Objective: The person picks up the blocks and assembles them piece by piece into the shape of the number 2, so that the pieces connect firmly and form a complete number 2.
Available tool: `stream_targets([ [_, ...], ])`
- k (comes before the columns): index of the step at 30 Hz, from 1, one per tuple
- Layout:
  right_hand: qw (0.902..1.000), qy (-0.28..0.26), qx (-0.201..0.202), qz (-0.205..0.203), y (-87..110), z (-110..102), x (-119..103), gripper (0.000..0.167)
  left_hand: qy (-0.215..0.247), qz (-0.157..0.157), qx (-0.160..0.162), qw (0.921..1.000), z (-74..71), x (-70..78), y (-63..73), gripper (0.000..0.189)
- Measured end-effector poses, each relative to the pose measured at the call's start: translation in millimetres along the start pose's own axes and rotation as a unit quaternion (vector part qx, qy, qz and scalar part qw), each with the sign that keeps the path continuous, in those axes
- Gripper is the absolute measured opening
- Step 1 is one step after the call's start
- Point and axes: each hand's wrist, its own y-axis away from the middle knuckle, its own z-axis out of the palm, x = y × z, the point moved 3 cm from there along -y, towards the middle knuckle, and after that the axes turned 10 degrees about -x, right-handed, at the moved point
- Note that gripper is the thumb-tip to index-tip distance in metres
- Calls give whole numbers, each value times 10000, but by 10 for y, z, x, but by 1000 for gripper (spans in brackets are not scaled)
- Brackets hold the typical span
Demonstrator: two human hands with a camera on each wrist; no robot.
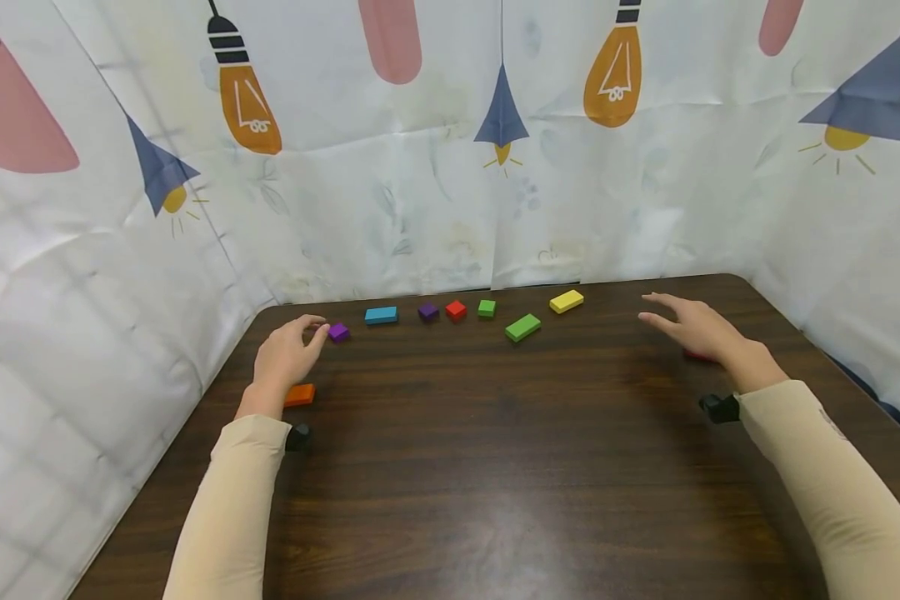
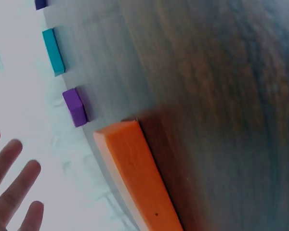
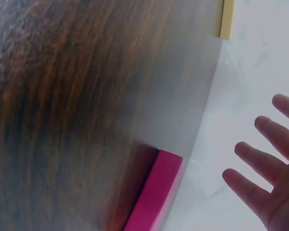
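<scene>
My left hand (image 1: 283, 354) hovers over the table's left side, fingers loosely bent and holding nothing. Just past its fingertips lies a purple block (image 1: 338, 332), and an orange block (image 1: 300, 395) shows beside the wrist, partly hidden by it. In the left wrist view, the fingers (image 2: 17, 187) are spread apart, with the orange block (image 2: 142, 178) close to the camera. Over on the right, my right hand (image 1: 693, 327) is held with fingers extended and no object in it. Beneath it a magenta block (image 3: 156, 192) lies mostly hidden in the head view.
Along the far edge of the dark wooden table (image 1: 495, 467) lie a blue block (image 1: 381, 316), a dark purple block (image 1: 428, 312), a red block (image 1: 456, 311), a small green block (image 1: 487, 309), a longer green block (image 1: 522, 327) and a yellow block (image 1: 567, 302). A printed curtain (image 1: 435, 208) hangs behind.
</scene>
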Motion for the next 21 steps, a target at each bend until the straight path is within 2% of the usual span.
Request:
stream_targets([
  [5, 9999, -86, -6, 78, 51, -10, 74, 70, 471, 56, -212, 9986, -12, -61, 48, 42],
  [10, 9998, -152, 13, 121, 86, -29, 132, 68, 1092, 434, -242, 9928, -26, -139, 112, 36],
  [15, 9997, -184, -52, 129, 103, -20, 193, 65, 1213, 514, -199, 9911, -39, -246, 190, 34],
  [18, 9996, -215, -69, 145, 117, -14, 240, 64, 1320, 485, -402, 9892, -50, -300, 225, 35],
  [21, 9996, -175, -106, 183, 136, -18, 287, 63, 1423, 441, -813, 9855, -56, -343, 250, 38],
])
